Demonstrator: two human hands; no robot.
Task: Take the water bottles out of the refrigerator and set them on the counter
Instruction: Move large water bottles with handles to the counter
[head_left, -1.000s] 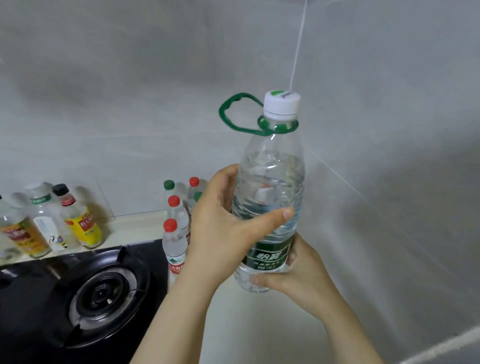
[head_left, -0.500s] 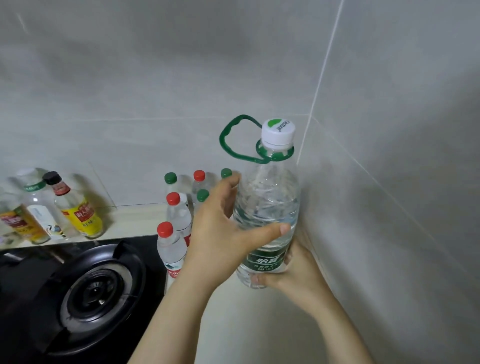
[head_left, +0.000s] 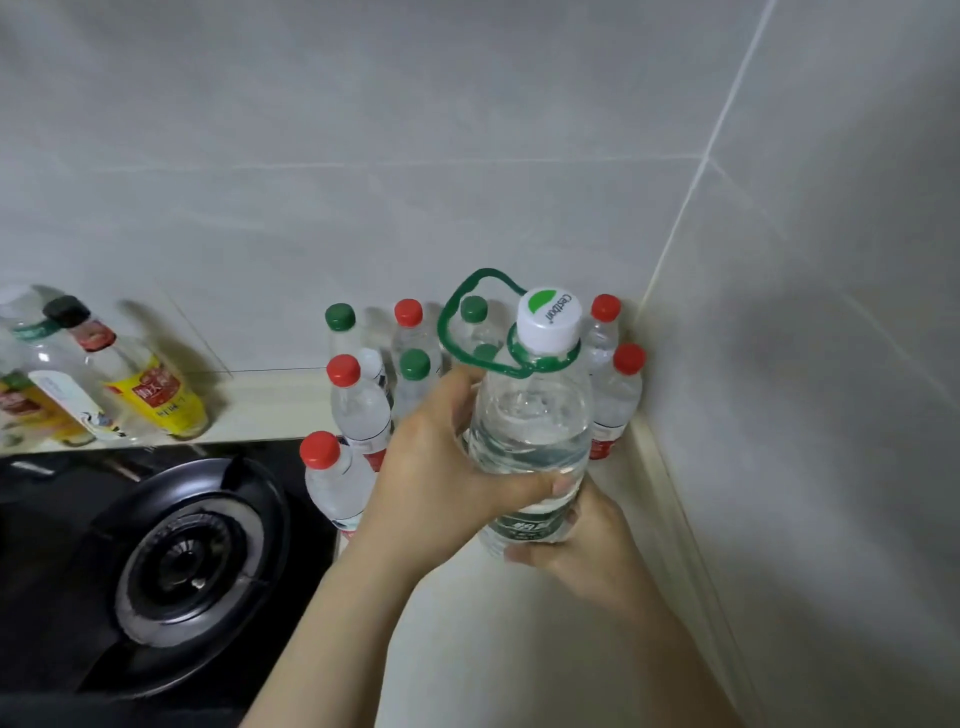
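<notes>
A: How's the left hand (head_left: 441, 483) gripping?
B: It's wrapping round the middle of the big water bottle (head_left: 530, 436), thumb lying across the front, fingers curling behind. Firm hold.
A: And the right hand (head_left: 587, 556)?
B: It's cupping the btm part at the green label, fingers curling under & round it. So both hands are holding the one bottle.
A: Is it sitting on the counter (head_left: 467, 649)?
B: Can't tell, since the base is hiding behind the right hand. It's standing approx. upright over the pale counter, near the corner where the tiled walls (head_left: 519, 156) are meeting.
A: Top of it?
B: A white cap (head_left: 549, 322) is sitting on it, w/ a green carry loop (head_left: 442, 323) sticking out to the left of the neck.
A: What's standing round it?
B: Small water bottles (head_left: 358, 410), red & green caps, are crowding just behind and to the left, against the back wall. Two more are showing to its right, in the corner.
A: Further out?
B: A black gas burner (head_left: 187, 561) is lying at the left, and sauce bottles (head_left: 161, 400) are standing behind it, along the wall.
</notes>
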